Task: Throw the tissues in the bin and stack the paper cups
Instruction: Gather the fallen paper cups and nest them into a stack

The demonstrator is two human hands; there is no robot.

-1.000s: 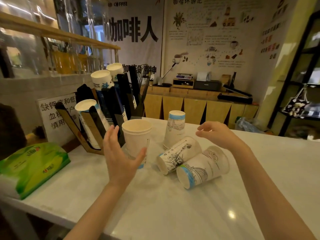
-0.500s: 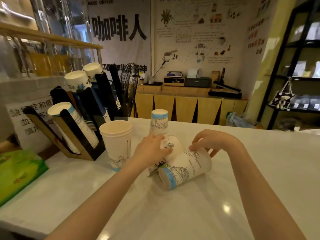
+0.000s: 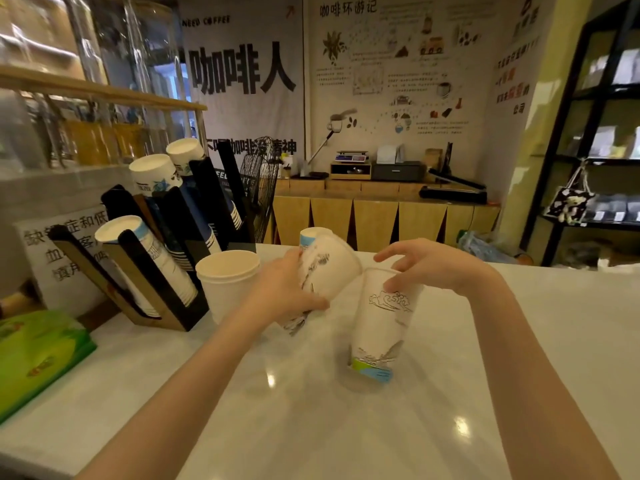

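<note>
The cup-stacking step is in hand. At centre frame the left hand (image 3: 287, 296) is gripping a tilted cup (image 3: 325, 271) by its side, mouth turned up and to the right, lifted off the counter (image 3: 519, 341). Just right of it the right hand (image 3: 426, 268) is pinching the rim of a second cup (image 3: 384, 323), which is standing nearly upright with its blue-green base on or just above the counter; motion blur is hiding which. The two cups are sitting close beside each other, perhaps touching at their upper edges.

Left of centre an open cup (image 3: 227, 282) is standing mouth up on the counter, just beside the left hand. Behind the held cups, a fourth cup (image 3: 308, 237) is peeking out base up, mostly hidden. The black rack (image 3: 166, 271) at middle left is holding sleeves of spare cups, and a green tissue pack (image 3: 38, 355) is lying at lower left. No loose tissues and no bin are showing, so I judge the tissue step is either done or waiting out of view.

The next move is calling for turning both cups mouth up, lining one over the other and sliding it straight in, then nesting that pair with the open cup. Paper walls are crushing easily, so a light grip suits.
</note>
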